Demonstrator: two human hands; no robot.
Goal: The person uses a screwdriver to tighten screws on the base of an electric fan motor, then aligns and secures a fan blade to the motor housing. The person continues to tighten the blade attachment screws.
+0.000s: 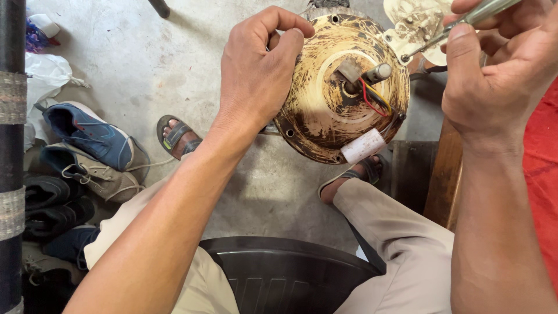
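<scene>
A round, rusty cream-coloured fan motor housing [325, 110] is held up over my lap. My left hand [258, 67] grips its left rim, fingers curled over the top edge. A short shaft [378, 72] sticks out of its centre, with red and yellow wires [375, 99] beside it and a white cylindrical capacitor [362, 145] at the lower edge. My right hand [494, 75] is shut on a screwdriver [447, 32], whose tip rests at a screw on the housing's upper right rim.
Several shoes [87, 145] lie in a heap at the left beside a dark post [11, 157]. A black plastic chair seat [285, 267] shows between my legs. My sandalled feet rest on the concrete floor [145, 64]. Red cloth [540, 168] and a wooden edge [444, 180] sit at the right.
</scene>
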